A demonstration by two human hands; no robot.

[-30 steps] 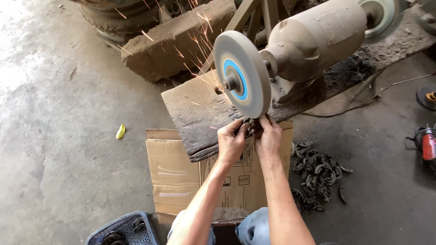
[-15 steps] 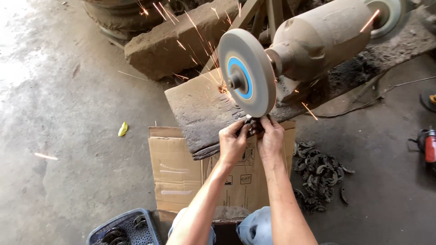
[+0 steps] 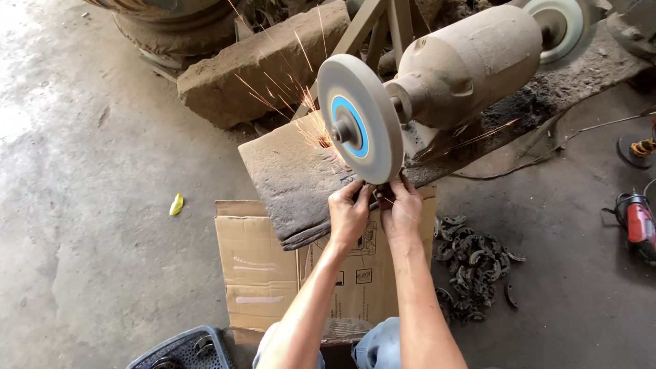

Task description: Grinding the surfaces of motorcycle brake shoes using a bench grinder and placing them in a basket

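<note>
A bench grinder (image 3: 471,65) stands on a dusty slab, its grey grinding wheel (image 3: 359,126) with a blue centre facing me. My left hand (image 3: 348,212) and my right hand (image 3: 401,208) are side by side just under the wheel's lower edge. Together they pinch a small dark metal piece (image 3: 381,195) against the wheel. Orange sparks (image 3: 301,102) fly up and to the left from the contact point. The piece is mostly hidden by my fingers.
A flattened cardboard box (image 3: 301,273) lies under my arms. A pile of small dark metal parts (image 3: 475,263) sits to the right on the concrete floor. A red power tool (image 3: 639,222) lies far right, a plastic crate (image 3: 181,352) at the bottom left, a stone block (image 3: 263,61) behind.
Both hands stay at the wheel's lower edge holding the piece. The spark stream keeps flying up-left, and the camera view has shifted slightly.
</note>
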